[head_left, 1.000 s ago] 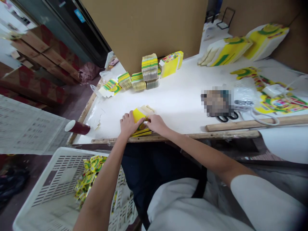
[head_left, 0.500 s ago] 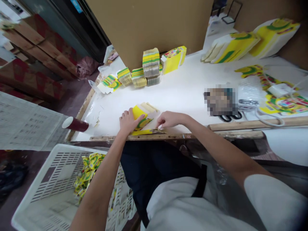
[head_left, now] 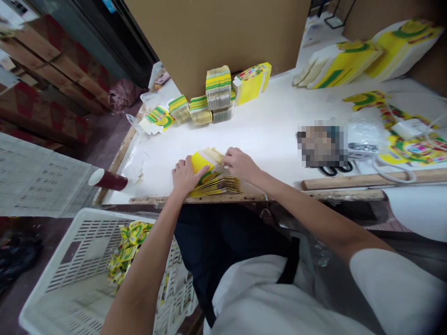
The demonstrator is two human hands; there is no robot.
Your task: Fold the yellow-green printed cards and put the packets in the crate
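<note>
A stack of yellow printed cardboard sheets [head_left: 200,161] rests at the table's front edge. Its near part is a fan of thin layered edges [head_left: 223,184], and pale flaps stick out at the far right end. My left hand [head_left: 185,176] grips the stack from the left, with the thumb across its face and the fingers on the far side. Curled at the pale flaps is my right hand [head_left: 239,164], its fingertips pinched on the stack's right end. What exactly lies between those fingertips is partly hidden.
Stacked bundles of yellow-green cards [head_left: 219,88] stand at the back before a large brown board [head_left: 223,32]. A maroon cup [head_left: 113,180] lies at the left edge. Scissors [head_left: 335,168] and a cable [head_left: 394,176] lie right. A white crate [head_left: 52,284] stands below left.
My right hand has moved away from me, up along the stack's right end. The near layers now show fanned apart. My left hand has stayed in place.
</note>
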